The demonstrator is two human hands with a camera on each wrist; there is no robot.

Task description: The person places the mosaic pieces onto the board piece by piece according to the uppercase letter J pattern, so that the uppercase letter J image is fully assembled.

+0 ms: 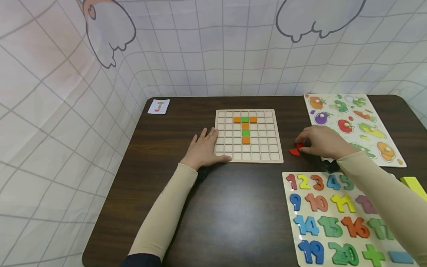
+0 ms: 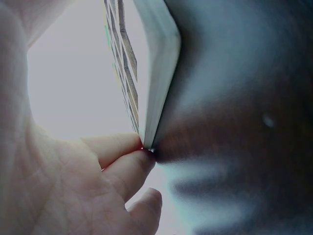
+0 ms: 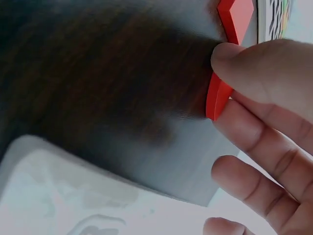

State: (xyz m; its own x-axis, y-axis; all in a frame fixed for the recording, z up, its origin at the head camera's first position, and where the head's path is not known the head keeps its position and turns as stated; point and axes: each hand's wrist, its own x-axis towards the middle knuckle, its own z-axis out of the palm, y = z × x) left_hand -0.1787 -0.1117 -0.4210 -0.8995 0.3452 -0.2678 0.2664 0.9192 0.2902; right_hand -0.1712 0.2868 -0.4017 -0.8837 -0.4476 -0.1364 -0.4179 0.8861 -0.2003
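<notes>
A pale grid board (image 1: 263, 149) lies on the dark table, with orange and green square tiles (image 1: 245, 126) forming a T-like figure. My left hand (image 1: 204, 149) rests at the board's lower left corner, thumb along the near edge and fingers spread at the left side. In the left wrist view, fingertips meet the board's edge (image 2: 159, 54). To the right of the board, my right hand (image 1: 324, 141) pinches a red flat piece (image 3: 218, 95) between thumb and fingers. Another red piece (image 3: 238, 19) lies beside it on the table.
A small card (image 1: 158, 106) with a coloured J lies at the back left. A vegetable picture board (image 1: 355, 126) sits at the right, partly under my right hand. Nearer stands a number board (image 1: 325, 224), with my right sleeve across it and a yellow block (image 1: 413, 186) beside.
</notes>
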